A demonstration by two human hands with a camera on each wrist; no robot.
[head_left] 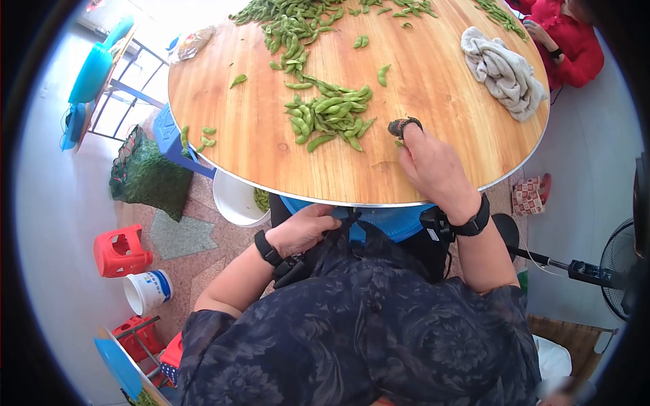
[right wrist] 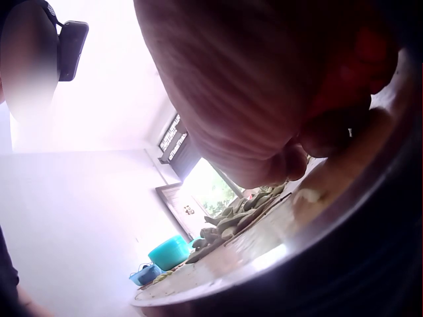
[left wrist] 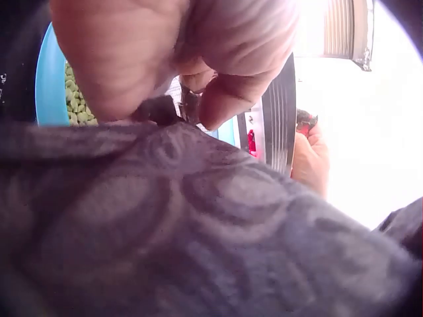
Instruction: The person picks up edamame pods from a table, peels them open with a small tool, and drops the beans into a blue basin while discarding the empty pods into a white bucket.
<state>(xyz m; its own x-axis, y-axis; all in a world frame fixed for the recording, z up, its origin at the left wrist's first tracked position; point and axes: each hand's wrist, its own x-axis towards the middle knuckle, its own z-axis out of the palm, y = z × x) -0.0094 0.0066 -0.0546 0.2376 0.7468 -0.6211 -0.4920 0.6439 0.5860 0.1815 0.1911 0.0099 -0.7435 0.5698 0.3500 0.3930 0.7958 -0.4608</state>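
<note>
At the table's near edge my left hand (head_left: 306, 229) pinches dark patterned cloth (left wrist: 175, 155) at the front of the shirt, between thumb and fingers. My right hand (head_left: 437, 166) is over the wooden tabletop (head_left: 264, 145), fingers bent down toward the wood. A dark wrap with some red (head_left: 405, 126) circles one of its fingers. A small green bit (head_left: 399, 143) shows right at its fingertips; I cannot tell whether they grip it. A small pile of green soybean pods (head_left: 332, 115) lies to the left of this hand.
A bigger heap of pods (head_left: 291, 27) spreads at the far side, near a grey cloth (head_left: 504, 73) on the right. Below the edge sit a blue basin (head_left: 389, 223), with shelled beans (left wrist: 78, 102), and a white bucket (head_left: 233, 203). Another person (head_left: 572, 47) sits at far right.
</note>
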